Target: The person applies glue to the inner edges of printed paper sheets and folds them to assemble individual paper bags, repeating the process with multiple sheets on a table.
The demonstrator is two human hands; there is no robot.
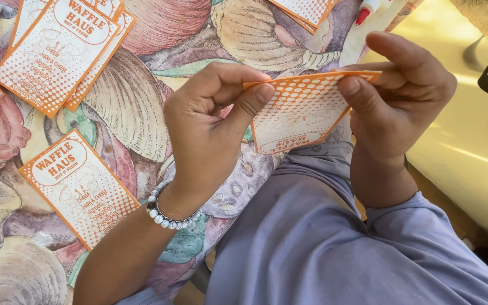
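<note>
An orange-and-white printed paper sleeve (300, 116) is held above the person's lap, its top edge pinched at either end: the left hand (210, 121) fingers clamped on one corner, the right hand (396, 96) on the other. Matching sleeves (77, 186) lie flat on the shell-patterned table (136, 113).

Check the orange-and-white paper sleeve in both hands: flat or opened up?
Flat, as far as shows. The orange-and-white paper sleeve is pinched at its top edge by left hand and right hand; no gap visible.
</note>
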